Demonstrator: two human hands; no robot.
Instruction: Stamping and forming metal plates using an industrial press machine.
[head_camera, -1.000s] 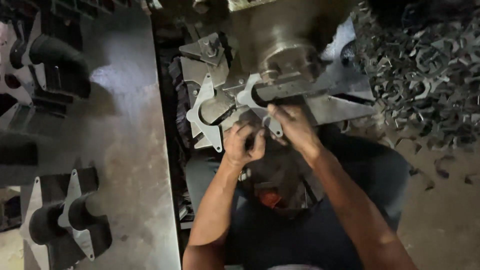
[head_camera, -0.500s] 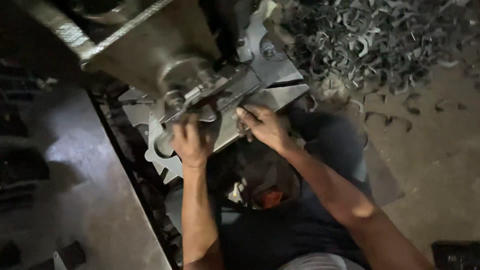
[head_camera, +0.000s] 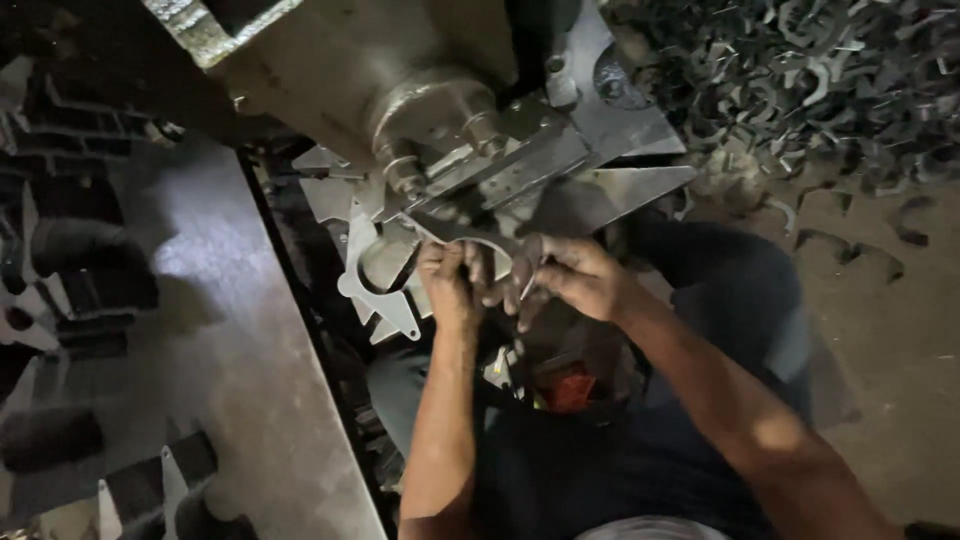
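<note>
The person sits close under a heavy press machine (head_camera: 400, 70), both bare forearms reaching up and forward from the lower edge of the view toward its tooling. The left hand (head_camera: 450, 285) has its wrist straight and its fingers curled upward, the grip closed on the left end of a curved, flat metal blank (head_camera: 470, 235) that lies just below the machine's round ram (head_camera: 430, 115) and the clamped die block (head_camera: 520, 165). The right hand (head_camera: 570, 275) comes in from the right with the forearm angled diagonally across the lap; its fingers are bent inward and the grip pinches the right end of the same curved piece, thumb on top. The two hands are near each other, almost touching, with the blank bridging them at the die's front edge.

Just left of the left hand, a stack of flat stamped plates (head_camera: 375, 270) with rounded cut-outs and pointed lobes rests against the machine base. A triangular steel plate (head_camera: 630, 185) juts out to the right of the die. To the left runs a grey steel table (head_camera: 220, 340), carrying dark pipe-like parts (head_camera: 70, 250) at its far edge. At upper right, a heap of curved scrap offcuts (head_camera: 800, 80) covers the floor (head_camera: 900, 340), with a few loose pieces scattered nearer the person's knee.
</note>
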